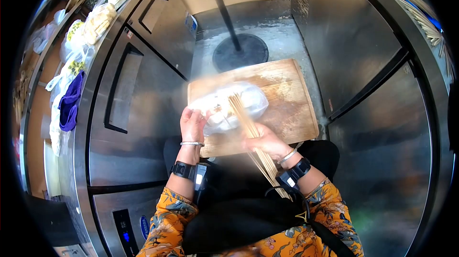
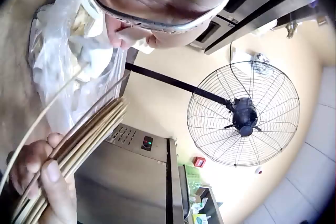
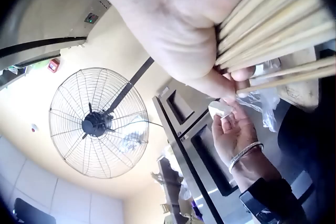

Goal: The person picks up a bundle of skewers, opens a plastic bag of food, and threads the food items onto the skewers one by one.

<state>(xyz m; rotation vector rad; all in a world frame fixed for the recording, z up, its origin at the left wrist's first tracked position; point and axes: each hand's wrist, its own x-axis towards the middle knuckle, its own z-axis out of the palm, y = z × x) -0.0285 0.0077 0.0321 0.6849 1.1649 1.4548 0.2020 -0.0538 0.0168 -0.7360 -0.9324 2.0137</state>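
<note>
My right hand (image 1: 268, 141) grips a bundle of thin wooden skewers (image 1: 246, 119), their tips pointing over the bag. In the left wrist view one skewer (image 2: 38, 120) stands apart from the bundle. My left hand (image 1: 192, 123) is at the left end of a clear plastic bag (image 1: 256, 100) that lies on a wooden cutting board (image 1: 289, 99). Between its thumb and fingers it pinches a small white piece (image 3: 219, 109), seen in the right wrist view. Whitish pieces (image 2: 81, 22) show inside the bag.
Steel refrigerator cabinets (image 1: 373, 65) stand on both sides. Behind the board is the round black base (image 1: 240, 52) of a wire-caged fan (image 2: 244, 113). Bags (image 1: 98, 25) and a purple cloth (image 1: 71, 100) lie on the left counter; more sticks (image 1: 420, 17) lie on the right one.
</note>
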